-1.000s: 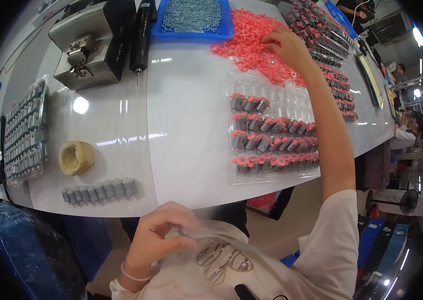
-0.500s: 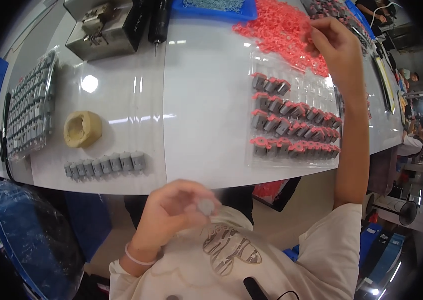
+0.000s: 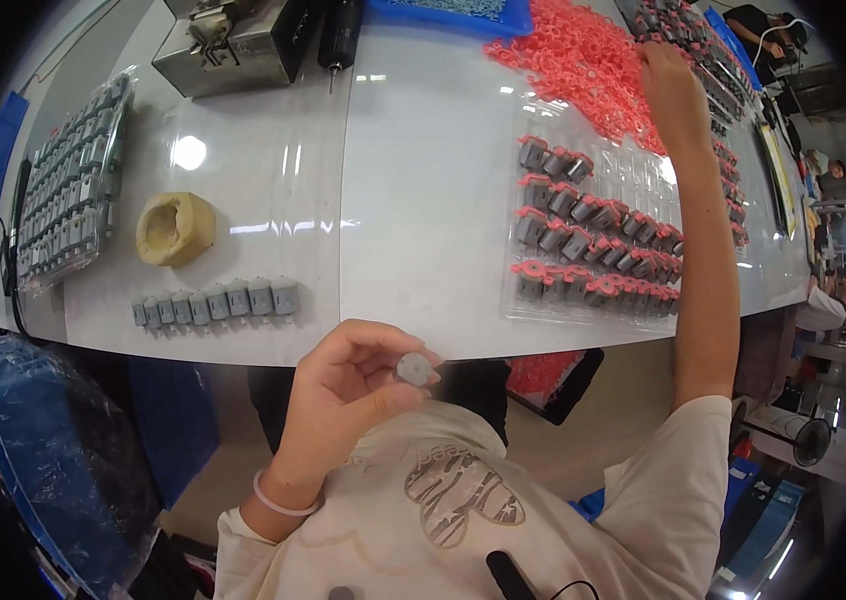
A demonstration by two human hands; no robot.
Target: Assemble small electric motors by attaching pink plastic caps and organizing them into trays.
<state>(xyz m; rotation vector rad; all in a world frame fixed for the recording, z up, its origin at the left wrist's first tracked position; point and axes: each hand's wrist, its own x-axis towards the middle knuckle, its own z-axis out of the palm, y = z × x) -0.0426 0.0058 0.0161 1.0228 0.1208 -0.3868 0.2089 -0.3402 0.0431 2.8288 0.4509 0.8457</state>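
Just off the table's near edge, my left hand (image 3: pixel 353 385) pinches a small grey motor (image 3: pixel 416 369), its round end showing. My right hand (image 3: pixel 671 85) reaches to the right side of a heap of pinkish-red plastic rings (image 3: pixel 588 70) at the far right; its fingertips are hidden, so I cannot tell whether they grip a ring. Below that heap lies a clear plastic tray (image 3: pixel 513 300) with several rows of grey motors (image 3: pixel 583 245) wearing red pieces. A row of bare grey motors (image 3: pixel 213 303) stands along the near left edge.
A yellowish hollow block (image 3: pixel 175 230) sits at left, beside a tray packed with grey motors (image 3: pixel 68 200). Farther back are a metal fixture (image 3: pixel 228 55), a black electric screwdriver (image 3: pixel 340 40) and a blue tray (image 3: pixel 453 15) of small pale-blue pieces. More motors with red pieces lie far right.
My right hand has shifted across the heap, and its fingertips are now out of sight. The left hand still holds the motor, raised slightly in the picture. The whole view has tilted a little.
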